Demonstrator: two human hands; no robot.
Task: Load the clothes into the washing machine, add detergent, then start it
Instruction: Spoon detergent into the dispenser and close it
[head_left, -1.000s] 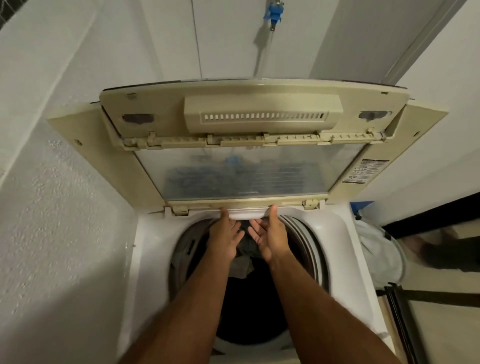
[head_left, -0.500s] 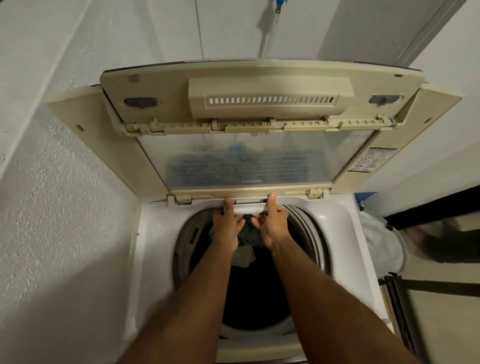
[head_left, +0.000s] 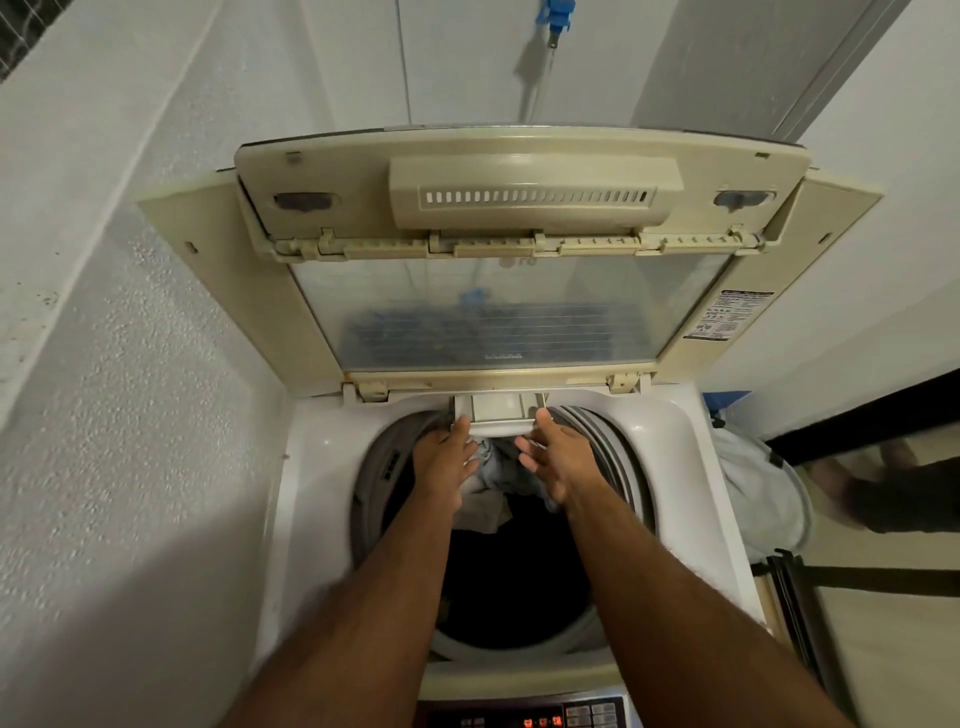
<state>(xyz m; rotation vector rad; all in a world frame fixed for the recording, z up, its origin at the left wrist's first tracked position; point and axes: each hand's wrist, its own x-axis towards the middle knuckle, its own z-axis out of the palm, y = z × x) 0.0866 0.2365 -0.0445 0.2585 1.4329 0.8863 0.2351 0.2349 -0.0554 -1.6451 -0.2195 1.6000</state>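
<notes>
Head view: both hands' spread grips touch the white washer's detergent drawer (head_left: 497, 410).

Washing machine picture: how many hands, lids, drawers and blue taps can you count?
Hands: 2, the left hand and the right hand
Lids: 1, the open lid
Drawers: 1, the detergent drawer
Blue taps: 1, the blue tap
Total: 5

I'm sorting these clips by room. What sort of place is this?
Probably a home laundry nook: a top-loading washing machine with its lid up stands between white walls, with a blue water tap above it and a laundry bag beside it.
</notes>
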